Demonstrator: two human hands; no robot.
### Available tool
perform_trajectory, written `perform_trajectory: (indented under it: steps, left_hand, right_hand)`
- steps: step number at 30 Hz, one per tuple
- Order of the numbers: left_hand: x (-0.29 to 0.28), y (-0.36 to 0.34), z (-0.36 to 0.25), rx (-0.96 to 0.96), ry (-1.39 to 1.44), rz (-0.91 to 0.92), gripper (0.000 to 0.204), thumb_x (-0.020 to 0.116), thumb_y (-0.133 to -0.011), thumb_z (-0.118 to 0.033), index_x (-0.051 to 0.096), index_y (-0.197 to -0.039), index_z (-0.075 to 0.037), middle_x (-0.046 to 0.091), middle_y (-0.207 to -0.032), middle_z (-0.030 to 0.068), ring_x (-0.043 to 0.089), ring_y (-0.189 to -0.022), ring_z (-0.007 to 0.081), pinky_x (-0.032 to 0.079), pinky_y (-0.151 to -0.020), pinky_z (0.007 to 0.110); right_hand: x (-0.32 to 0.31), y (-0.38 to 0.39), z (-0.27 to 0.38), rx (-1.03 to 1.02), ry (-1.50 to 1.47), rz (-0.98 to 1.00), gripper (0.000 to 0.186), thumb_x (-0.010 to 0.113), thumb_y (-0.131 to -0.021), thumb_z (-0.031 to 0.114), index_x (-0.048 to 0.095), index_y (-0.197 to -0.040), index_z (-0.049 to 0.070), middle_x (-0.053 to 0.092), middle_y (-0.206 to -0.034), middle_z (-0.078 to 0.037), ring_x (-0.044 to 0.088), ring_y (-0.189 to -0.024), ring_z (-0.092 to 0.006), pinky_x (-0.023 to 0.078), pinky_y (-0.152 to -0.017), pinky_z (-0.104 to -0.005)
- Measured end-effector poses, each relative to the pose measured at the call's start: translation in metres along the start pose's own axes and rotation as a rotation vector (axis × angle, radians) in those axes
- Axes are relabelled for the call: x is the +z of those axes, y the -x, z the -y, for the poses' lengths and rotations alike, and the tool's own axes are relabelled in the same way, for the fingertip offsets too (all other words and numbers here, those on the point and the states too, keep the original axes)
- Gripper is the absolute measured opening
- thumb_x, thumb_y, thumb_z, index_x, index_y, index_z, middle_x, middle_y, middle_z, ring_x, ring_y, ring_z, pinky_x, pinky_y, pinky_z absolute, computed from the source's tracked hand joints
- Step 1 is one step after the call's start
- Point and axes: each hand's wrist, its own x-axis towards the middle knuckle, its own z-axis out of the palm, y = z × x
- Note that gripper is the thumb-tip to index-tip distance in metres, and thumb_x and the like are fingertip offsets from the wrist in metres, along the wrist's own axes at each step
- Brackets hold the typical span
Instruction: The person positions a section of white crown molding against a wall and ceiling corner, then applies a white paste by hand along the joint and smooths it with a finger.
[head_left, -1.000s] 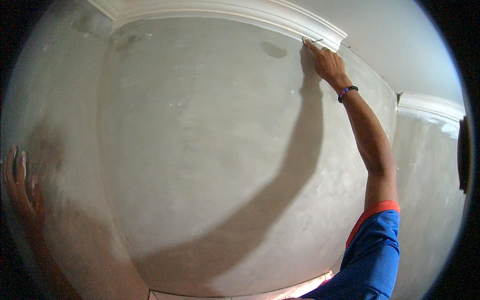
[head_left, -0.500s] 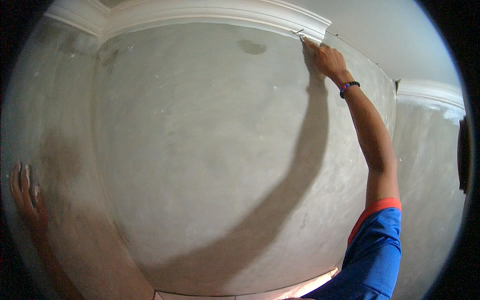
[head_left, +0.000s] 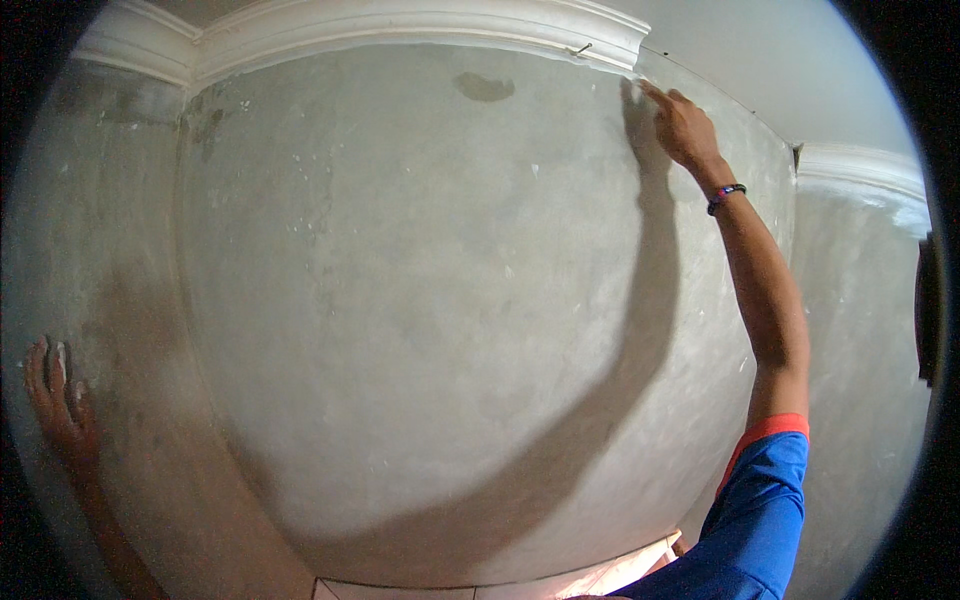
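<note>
My right hand (head_left: 686,130) is raised to the grey plastered wall (head_left: 420,250), index fingertip at the lower edge of the white cornice (head_left: 410,28) near its cut right end, other fingers curled; a tiny pale bit at the fingertip is too small to identify. Just left of it a thin metal nail or pin (head_left: 582,50) sticks out from the cornice. My left hand (head_left: 62,405) is spread against the left side wall, fingers apart and marked with white.
Another cornice piece (head_left: 860,170) runs along the right, with white smears beneath. The ceiling (head_left: 780,70) is pale. A dark object (head_left: 924,310) stands at the right rim, and a light tiled ledge or edge (head_left: 540,580) shows at the bottom.
My right hand has moved rightward along the cornice, away from the nail toward the cut end. The view has shifted slightly, and my left hand appears lower.
</note>
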Motion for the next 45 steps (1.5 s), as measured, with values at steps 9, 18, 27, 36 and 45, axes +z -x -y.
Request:
perform_trajectory:
  steps: [9,18,27,36,45]
  left_hand:
    - [-0.006,-0.002,-0.001,0.036,0.029,-0.017,0.045,0.042,-0.098,-0.024,0.043,-0.139,-0.005,0.038,-0.146,0.0176,0.031,-0.137,0.0382,0.023,-0.113,0.054]
    - [-0.007,0.001,-0.002,0.034,-0.008,-0.031,0.045,0.043,-0.098,-0.024,0.044,-0.138,-0.006,0.039,-0.146,0.0171,0.031,-0.137,0.0383,0.022,-0.114,0.054]
    - [-0.006,0.001,-0.007,-0.02,0.046,0.024,0.043,0.049,-0.092,-0.017,0.049,-0.133,-0.005,0.041,-0.143,0.0174,0.034,-0.135,0.0389,0.024,-0.113,0.053]
    - [-0.02,-0.007,-0.019,-0.092,0.086,0.066,0.046,0.052,-0.087,-0.013,0.05,-0.133,-0.007,0.04,-0.144,0.015,0.031,-0.137,0.0387,0.026,-0.112,0.052]
    - [-0.034,-0.012,-0.027,-0.114,0.169,0.036,0.054,0.057,-0.08,-0.01,0.05,-0.133,-0.011,0.041,-0.143,0.0161,0.032,-0.135,0.0419,0.028,-0.111,0.056]
  right_hand:
    - [0.006,-0.046,0.067,-0.14,0.082,-0.014,0.052,0.056,-0.091,0.012,0.046,-0.139,0.03,0.062,-0.107,-0.014,0.068,-0.078,-0.0269,0.059,-0.063,-0.0354]
    - [-0.005,-0.027,0.015,-0.007,0.096,0.044,0.041,0.053,-0.091,0.023,0.053,-0.132,0.03,0.062,-0.101,-0.016,0.068,-0.086,-0.0342,0.057,-0.072,-0.0439]
    - [-0.042,-0.046,0.033,0.523,-1.62,-0.049,0.053,0.05,-0.089,0.01,0.041,-0.142,0.009,0.062,-0.089,-0.006,0.043,-0.057,-0.007,0.028,-0.043,-0.0186]
    - [-0.059,-0.104,0.078,0.7,-1.636,-0.119,0.012,0.051,-0.087,0.007,0.053,-0.097,0.0,0.063,-0.088,-0.013,0.043,-0.055,-0.0076,0.028,-0.039,-0.0204]
    - [-0.042,-0.163,0.168,0.665,-1.622,-0.103,0.018,0.057,-0.082,0.014,0.06,-0.078,-0.003,0.067,-0.076,-0.016,0.051,-0.05,-0.014,0.037,-0.042,-0.0279]
